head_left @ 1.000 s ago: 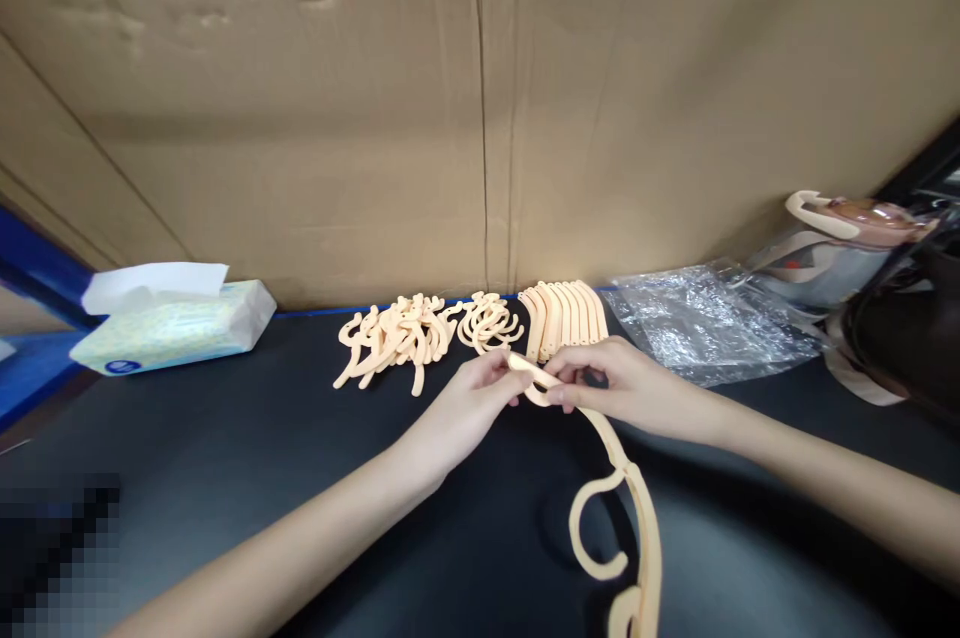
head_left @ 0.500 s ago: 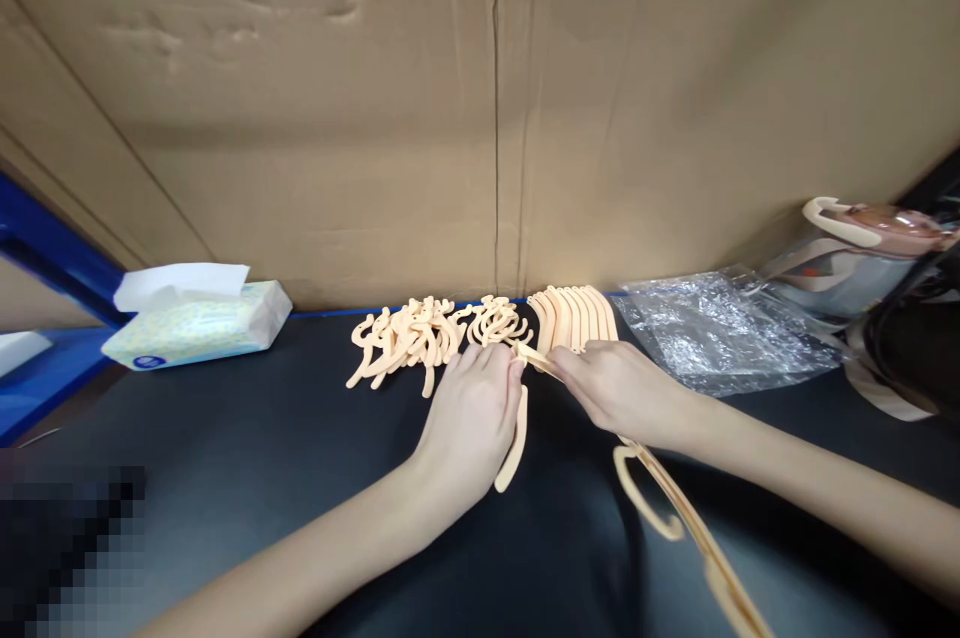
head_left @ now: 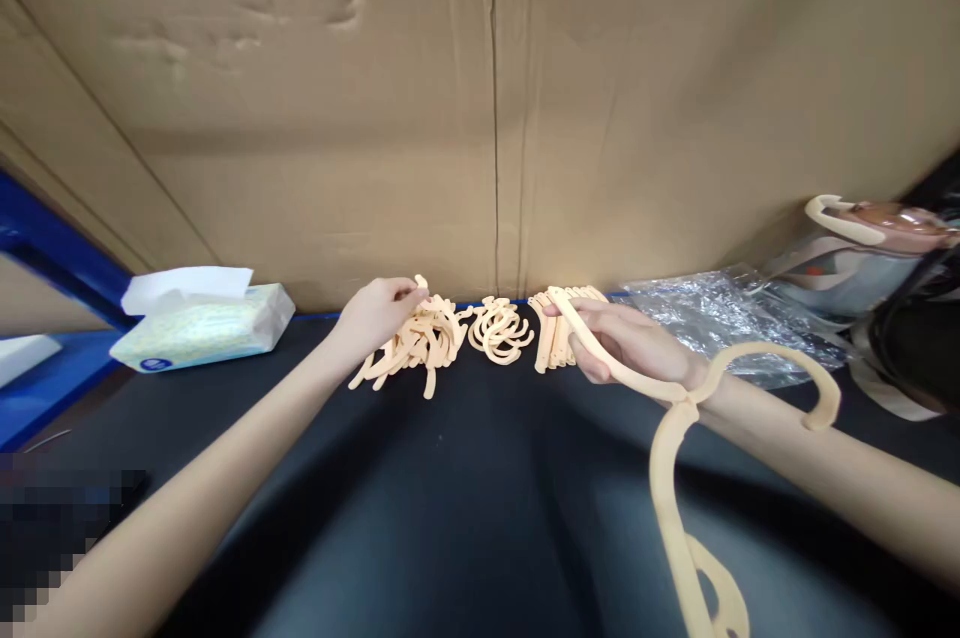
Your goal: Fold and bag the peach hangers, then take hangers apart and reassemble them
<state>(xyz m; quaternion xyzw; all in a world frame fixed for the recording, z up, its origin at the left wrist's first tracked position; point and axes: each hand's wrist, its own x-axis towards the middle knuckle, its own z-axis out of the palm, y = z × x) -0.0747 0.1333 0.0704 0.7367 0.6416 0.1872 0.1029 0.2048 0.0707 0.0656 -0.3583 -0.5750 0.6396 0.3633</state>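
My left hand (head_left: 377, 312) reaches to the far pile of peach plastic hook pieces (head_left: 417, 346) and pinches one small piece at the pile's top. My right hand (head_left: 628, 343) is closed around the end of a long peach plastic frame (head_left: 669, 430), which runs toward me, with a curved hook arching over my wrist. Between the hands lie a cluster of small curled pieces (head_left: 499, 328) and a row of stacked curved strips (head_left: 556, 338), both on the black table (head_left: 465, 508).
A cardboard wall (head_left: 480, 98) closes off the back of the table. A tissue pack (head_left: 201, 323) sits at the left by a blue ledge (head_left: 45, 383). Clear plastic bags (head_left: 720, 323), a kettle-like jug (head_left: 862, 253) and a dark bag (head_left: 919, 338) crowd the right.
My left hand broke a short piece off the frame and carried it to the far-left pile. My right hand lifted and turned the frame, so its hook now arches over my wrist.
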